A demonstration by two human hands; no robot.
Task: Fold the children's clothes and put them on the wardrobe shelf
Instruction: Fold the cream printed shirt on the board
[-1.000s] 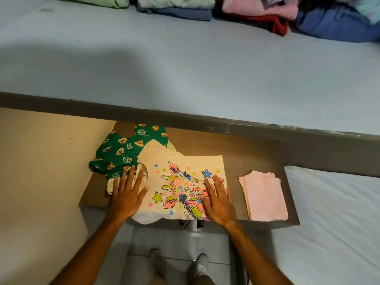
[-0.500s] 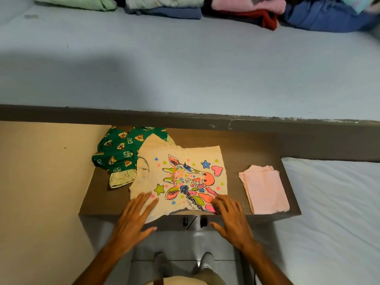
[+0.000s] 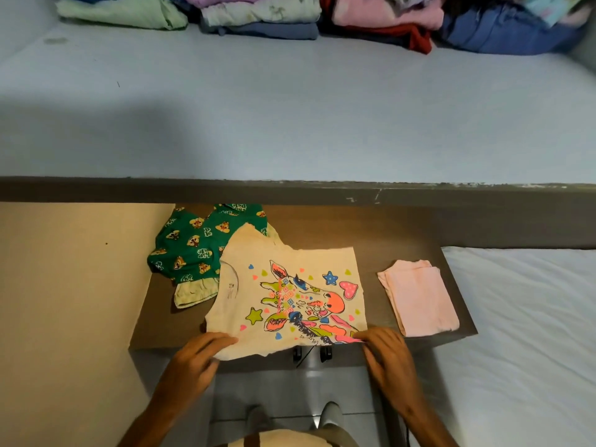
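Your left hand [image 3: 196, 356] pinches the near left corner of the cream cotton T-shirt with a neon giraffe print [image 3: 290, 298]; your right hand [image 3: 385, 348] grips its near right corner, fingers curled over the hem. The shirt lies flat on the brown wooden shelf [image 3: 403, 233], overlapping a crumpled green cartoon-print garment [image 3: 193, 246], with a folded pale pink cloth [image 3: 417, 298] well apart on its right.

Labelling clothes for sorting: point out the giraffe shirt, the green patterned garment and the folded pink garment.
giraffe shirt [image 3: 290, 291], head view, on the printed chest.
green patterned garment [image 3: 193, 243], head view, on its middle.
folded pink garment [image 3: 419, 298], head view, on its top layer.
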